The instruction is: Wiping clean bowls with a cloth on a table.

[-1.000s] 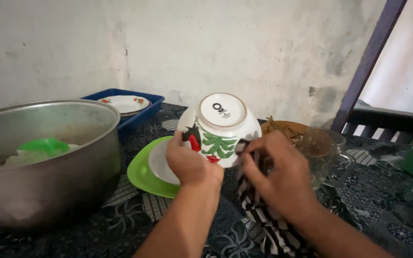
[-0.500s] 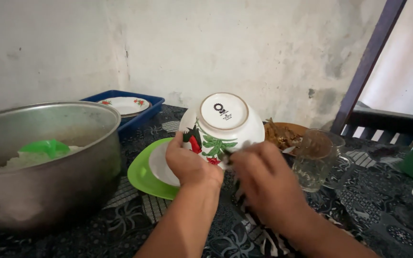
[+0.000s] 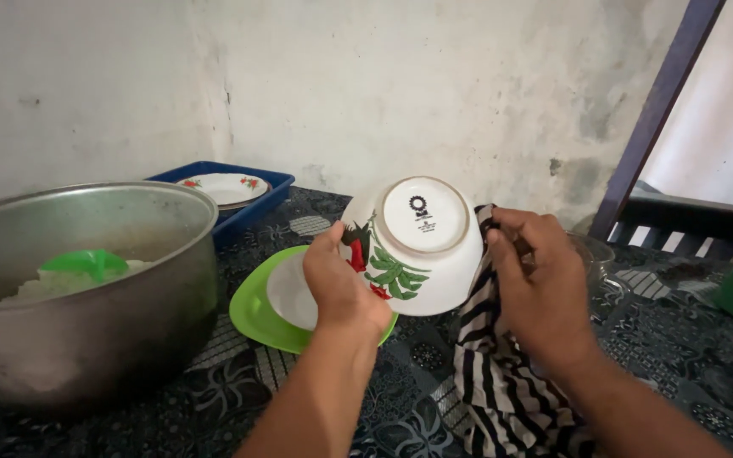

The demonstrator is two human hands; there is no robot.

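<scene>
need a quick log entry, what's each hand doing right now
Left hand: closed on the rim of the upturned white floral bowl.
Right hand: closed on the black-and-white striped cloth, pressed to the bowl's side.

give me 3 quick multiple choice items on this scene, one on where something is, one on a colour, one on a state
1. Where is the small floral plate?
A. in the blue tray
B. inside the metal pot
C. on the striped cloth

2. What colour is the plate under the white dish?
A. red
B. green
C. yellow

3. How is the bowl held?
A. flat on the table, opening up
B. stacked inside the glass jug
C. lifted, its base turned toward the camera

Answers:
1. A, it lies in the blue tray by the wall.
2. B, its bright green rim shows around the dish.
3. C, the left hand grips its rim and the round foot faces the camera, while the right hand presses the striped cloth to its side.
</scene>
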